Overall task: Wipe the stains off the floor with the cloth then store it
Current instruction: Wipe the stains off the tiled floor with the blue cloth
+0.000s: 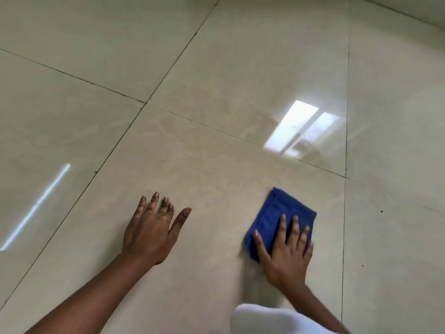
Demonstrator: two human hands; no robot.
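Blue cloth (281, 213), folded flat on the floor (216, 68), looks soft and light, likely to slide easily on these glossy tiles. Right hand (286, 251) presses its near half with straight, spread fingers, nothing pinched. Best hold: palm flat on top. Left hand (151, 227) rests open on bare tile, well apart.

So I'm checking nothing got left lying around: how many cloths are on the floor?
1. A folded blue cloth lies on the beige floor tile at lower right, pressed flat under the right hand. The left hand rests on bare tile, holding nothing.
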